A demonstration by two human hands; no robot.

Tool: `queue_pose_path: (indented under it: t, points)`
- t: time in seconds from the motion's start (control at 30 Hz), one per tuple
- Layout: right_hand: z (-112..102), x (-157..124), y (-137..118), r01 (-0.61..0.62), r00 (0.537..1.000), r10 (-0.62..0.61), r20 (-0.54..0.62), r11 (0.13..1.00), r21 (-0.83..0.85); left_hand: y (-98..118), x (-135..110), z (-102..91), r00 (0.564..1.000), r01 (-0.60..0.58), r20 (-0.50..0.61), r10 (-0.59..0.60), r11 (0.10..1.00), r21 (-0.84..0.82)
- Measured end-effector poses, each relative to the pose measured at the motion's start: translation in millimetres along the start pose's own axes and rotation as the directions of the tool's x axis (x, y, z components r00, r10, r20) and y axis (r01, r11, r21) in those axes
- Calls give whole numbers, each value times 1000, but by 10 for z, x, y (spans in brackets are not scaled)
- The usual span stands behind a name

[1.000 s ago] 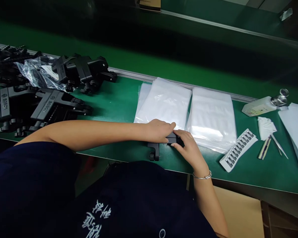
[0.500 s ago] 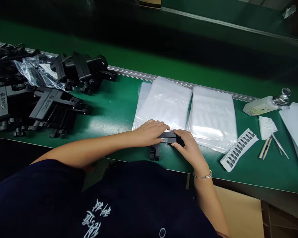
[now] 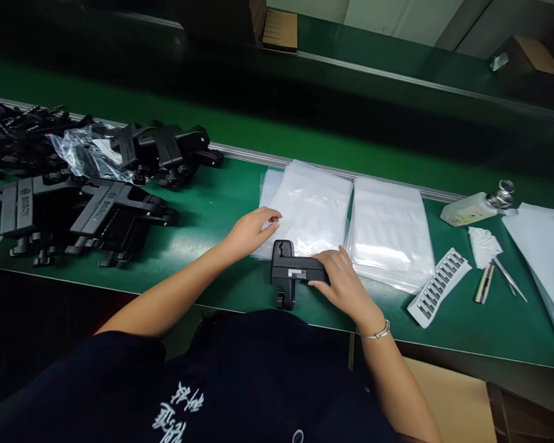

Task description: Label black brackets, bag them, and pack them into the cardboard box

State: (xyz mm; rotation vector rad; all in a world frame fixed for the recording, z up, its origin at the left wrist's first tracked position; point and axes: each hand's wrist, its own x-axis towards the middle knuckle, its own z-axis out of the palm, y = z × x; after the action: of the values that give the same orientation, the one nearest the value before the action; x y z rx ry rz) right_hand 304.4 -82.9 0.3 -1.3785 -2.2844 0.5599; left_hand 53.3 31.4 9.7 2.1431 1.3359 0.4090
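- Since a second ago: the left hand has come off the black plastic part and gone to the bags, so the part now lies mostly uncovered.
- Left hand: loosely open, fingertips on the near-left edge of the clear bag stack; it grips nothing that I can see.
- Right hand: curled over the part's right end, holding it flat on the green table, touching the near edge of the bags.
- Step, by my reading: the part is steadied and a bag edge is being fingered. A next move calls for parting one bag from the stack.
- Surrounds: second bag stack beyond the right hand; heap of black parts well left of the left hand; white slotted strip right of the right hand.
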Motion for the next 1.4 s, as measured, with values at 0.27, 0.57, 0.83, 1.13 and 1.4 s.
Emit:
queue_pose_path:
  t: [0.27, 0.57, 0.83, 1.13, 1.4]
  points:
    - [-320, -256, -309, -93, 936, 32, -350, 983, -158, -119, 55, 449, 891, -418, 263, 371, 895, 155]
    - [-460, -276, -224, -462, 736, 670, -101, 606, 648, -76, 8, 580, 873, -383, 379, 305, 912, 149]
    - [-477, -312, -120, -352, 726, 686, -50, 433, 830, 48, -101, 469, 862, -474, 357, 360, 823, 313]
    - [-412, -261, -80, -307, 741, 671, 1, 338, 890, 538, -381, 815, 877, -418, 430, 213, 780, 465]
    - [-373, -248, -68, -319, 727, 683, 68, 248, 915, 519, -366, 684, 898, -243, 440, 33, 869, 431]
